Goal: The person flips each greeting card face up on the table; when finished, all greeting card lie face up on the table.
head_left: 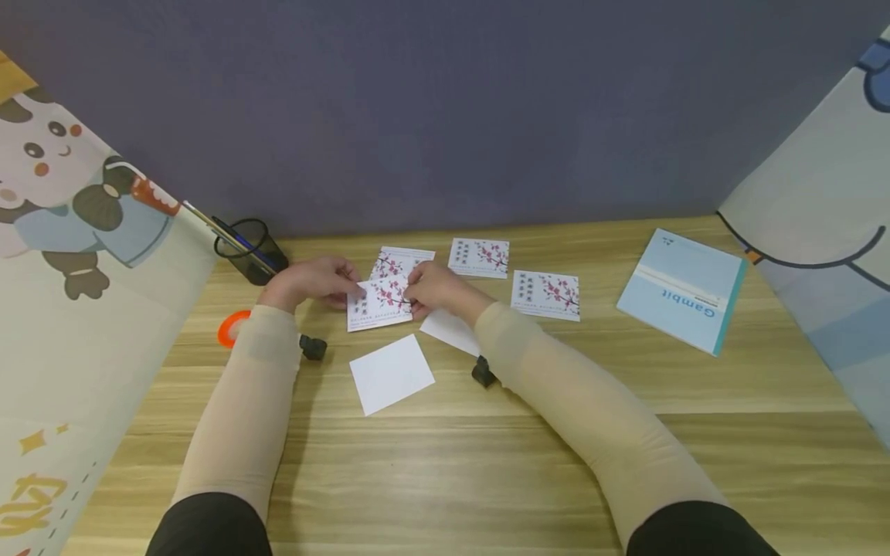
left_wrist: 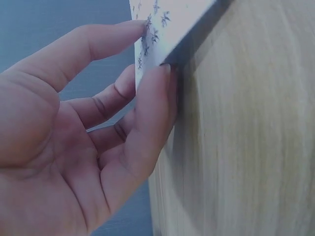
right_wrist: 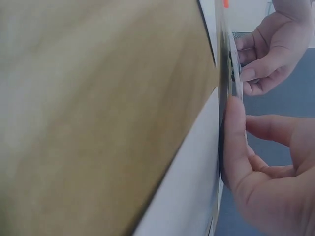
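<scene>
Both hands hold one card [head_left: 378,303] printed with pink blossoms and dark characters, lifted a little off the wooden table. My left hand [head_left: 316,279] pinches its left edge; in the left wrist view the thumb lies on the printed face and other fingers are behind. The right hand [head_left: 445,292] pinches the right edge, thumb and fingers on opposite sides in the right wrist view. Behind the held card lies a similar printed card [head_left: 403,256], partly covered. A blank white card [head_left: 392,374] lies nearer me, and another white card [head_left: 450,332] is partly under my right wrist.
Two more blossom cards [head_left: 480,257] lie to the right of the hands. A blue notebook [head_left: 677,282] marked "Gambit" is farther right. At the back left stands a black mesh cup [head_left: 259,262] with brushes, near an orange ring [head_left: 229,330]. Grey partition [head_left: 445,116] behind.
</scene>
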{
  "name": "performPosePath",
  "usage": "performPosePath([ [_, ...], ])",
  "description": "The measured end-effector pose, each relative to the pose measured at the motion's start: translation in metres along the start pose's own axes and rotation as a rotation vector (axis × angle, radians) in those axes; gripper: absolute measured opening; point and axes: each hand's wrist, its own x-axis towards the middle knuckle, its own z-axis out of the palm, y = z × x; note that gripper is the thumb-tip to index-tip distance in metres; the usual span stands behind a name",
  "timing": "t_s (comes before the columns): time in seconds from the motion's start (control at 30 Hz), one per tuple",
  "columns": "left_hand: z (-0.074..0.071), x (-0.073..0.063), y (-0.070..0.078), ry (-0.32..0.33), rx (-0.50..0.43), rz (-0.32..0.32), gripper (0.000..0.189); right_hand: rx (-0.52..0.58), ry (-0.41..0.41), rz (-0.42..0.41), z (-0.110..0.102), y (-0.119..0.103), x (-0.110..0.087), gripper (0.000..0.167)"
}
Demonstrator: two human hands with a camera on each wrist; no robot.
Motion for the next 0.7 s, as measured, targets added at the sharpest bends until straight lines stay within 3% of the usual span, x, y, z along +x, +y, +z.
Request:
performPosePath([
  [0.2,0.002,0.003,-0.002,0.012,0.010,-0.010,0.038,-0.197,0.007,-0.026,0.001,-0.004,-0.005,0.014],
  [0.33,0.002,0.004,-0.003,0.013,0.020,-0.017,0.037,-0.312,0.011,-0.036,0.001,-0.007,-0.008,0.010],
  [0.7,0.003,0.004,-0.006,0.010,0.064,-0.004,0.034,-0.407,0.007,-0.060,0.000,-0.009,-0.011,0.016],
])
